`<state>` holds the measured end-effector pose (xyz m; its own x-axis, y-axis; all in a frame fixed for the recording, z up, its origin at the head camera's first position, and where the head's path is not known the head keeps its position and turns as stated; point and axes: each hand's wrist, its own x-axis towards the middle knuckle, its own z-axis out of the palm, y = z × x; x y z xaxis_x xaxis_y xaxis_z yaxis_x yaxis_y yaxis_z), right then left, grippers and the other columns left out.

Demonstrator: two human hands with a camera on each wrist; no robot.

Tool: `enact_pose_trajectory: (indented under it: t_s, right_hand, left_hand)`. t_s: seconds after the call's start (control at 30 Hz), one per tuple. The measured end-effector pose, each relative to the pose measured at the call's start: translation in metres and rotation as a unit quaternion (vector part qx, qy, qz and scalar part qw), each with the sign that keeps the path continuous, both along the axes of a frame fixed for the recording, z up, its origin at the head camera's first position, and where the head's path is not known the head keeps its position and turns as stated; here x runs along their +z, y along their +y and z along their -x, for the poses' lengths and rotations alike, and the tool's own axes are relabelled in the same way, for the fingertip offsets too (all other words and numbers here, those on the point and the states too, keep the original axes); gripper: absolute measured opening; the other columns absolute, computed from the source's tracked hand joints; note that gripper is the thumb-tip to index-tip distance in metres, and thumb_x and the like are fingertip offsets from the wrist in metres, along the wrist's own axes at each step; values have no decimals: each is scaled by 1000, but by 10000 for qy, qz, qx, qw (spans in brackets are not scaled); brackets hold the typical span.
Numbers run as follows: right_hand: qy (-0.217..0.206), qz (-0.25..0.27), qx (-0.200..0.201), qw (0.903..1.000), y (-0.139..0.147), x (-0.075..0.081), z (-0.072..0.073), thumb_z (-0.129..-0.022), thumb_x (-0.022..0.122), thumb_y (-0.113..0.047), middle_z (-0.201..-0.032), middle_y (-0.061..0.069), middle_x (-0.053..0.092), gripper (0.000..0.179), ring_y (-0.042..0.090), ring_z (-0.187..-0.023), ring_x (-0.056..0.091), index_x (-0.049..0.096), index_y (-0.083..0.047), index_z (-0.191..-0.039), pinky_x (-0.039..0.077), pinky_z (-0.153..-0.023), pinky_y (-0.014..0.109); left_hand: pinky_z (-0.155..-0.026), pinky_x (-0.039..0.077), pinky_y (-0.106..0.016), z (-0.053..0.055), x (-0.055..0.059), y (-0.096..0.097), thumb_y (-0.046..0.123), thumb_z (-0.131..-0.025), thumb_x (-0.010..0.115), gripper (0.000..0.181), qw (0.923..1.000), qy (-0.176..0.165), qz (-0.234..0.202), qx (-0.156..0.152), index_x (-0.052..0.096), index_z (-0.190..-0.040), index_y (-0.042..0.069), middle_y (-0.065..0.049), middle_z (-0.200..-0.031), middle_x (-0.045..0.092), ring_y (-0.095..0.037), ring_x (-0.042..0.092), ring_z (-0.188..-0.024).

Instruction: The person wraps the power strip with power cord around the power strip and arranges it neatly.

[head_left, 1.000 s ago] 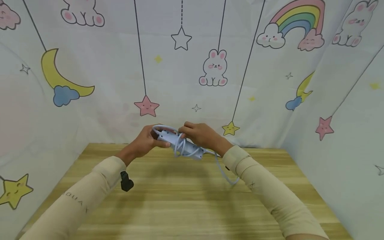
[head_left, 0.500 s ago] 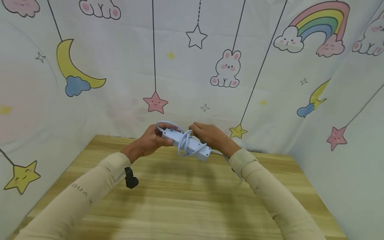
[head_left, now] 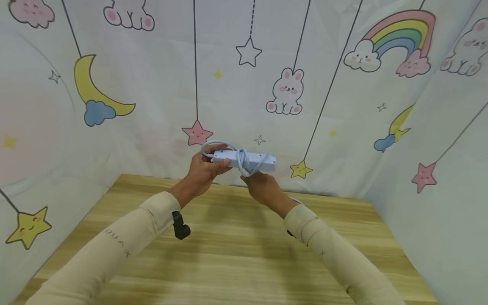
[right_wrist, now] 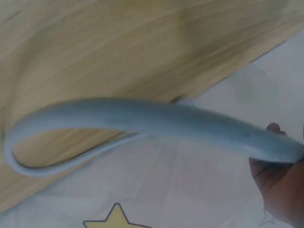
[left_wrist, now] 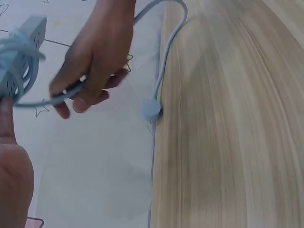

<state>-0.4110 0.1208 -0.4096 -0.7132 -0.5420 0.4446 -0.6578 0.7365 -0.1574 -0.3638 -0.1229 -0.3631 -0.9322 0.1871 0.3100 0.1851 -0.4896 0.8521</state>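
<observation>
Pale-blue pwr strip's (head_left: 254, 159) in L hand (head_left: 203, 166), by R (head_left: 263, 187).

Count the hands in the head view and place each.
2. The left hand grips the strip by its left end; the right hand, just below the strip, holds the cord wound round it.

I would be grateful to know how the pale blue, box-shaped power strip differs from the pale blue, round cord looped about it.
The power strip is straight and blocky, whereas the cord is slender and bends into loops. The left hand grips the power strip near one end, while the right hand holds a length of the cord. Both share much the same pale blue colour.
</observation>
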Motion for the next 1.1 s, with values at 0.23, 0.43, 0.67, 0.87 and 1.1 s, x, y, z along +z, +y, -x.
enact_pose_trajectory:
  t_s: [0.23, 0.43, 0.67, 0.87, 1.1]
  right_hand:
    - [-2157, 330, -469, 9748, -15, 1, -42, -125, 38, -31, -116, 25, 77, 49, 37, -93, 78, 46, 7, -155, 64, -82, 53]
    - [-2606, 640, 230, 9630, -8, -5, -66, -125, 39, -27, -81, -1, 49, 31, 13, -63, 41, 57, -2, -126, 39, -61, 28]
    - [-2358, 514, 827, 9669, 8, -20, -88, -125, 43, -35, -78, -7, 49, 32, 6, -66, 41, 63, -14, -112, 41, -65, 25]
    - [-2477, 111, 1085, 9627, 25, -24, -108, -125, 40, -39, -81, -11, 47, 27, 2, -66, 39, 58, -20, -118, 38, -65, 23]
    - [-580, -471, 1538, 9853, 30, -6, -111, -120, 55, -24, -77, -10, 45, 14, 3, -66, 37, 58, -16, -109, 33, -63, 21]
  left_hand:
    - [-101, 66, -30, 4, -4, 1, -11, -106, 68, 44, 9946, -162, -112, 1016, 68, -145, 9, -2, -138, 65, -18, 71, -125]
    - [-99, 67, -28, 11, -6, -11, -13, -103, 72, 47, 9881, 74, -185, 1527, 67, -147, 5, -1, -138, 64, -18, 70, -124]
    - [-97, 67, -26, 14, -2, -21, -13, -102, 74, 49, 9845, 239, -134, 1732, 67, -148, 1, 1, -137, 66, -20, 66, -130]
    - [-98, 65, -22, 10, 3, -26, -8, -102, 77, 53, 9798, 548, 510, 1854, 64, -152, -2, 0, -138, 63, -17, 63, -129]
    - [-88, 57, -15, 3, -6, -27, 3, -101, 85, 50, 9439, 1179, 2391, 1952, 70, -149, 3, -21, -144, 70, -5, 67, -111]
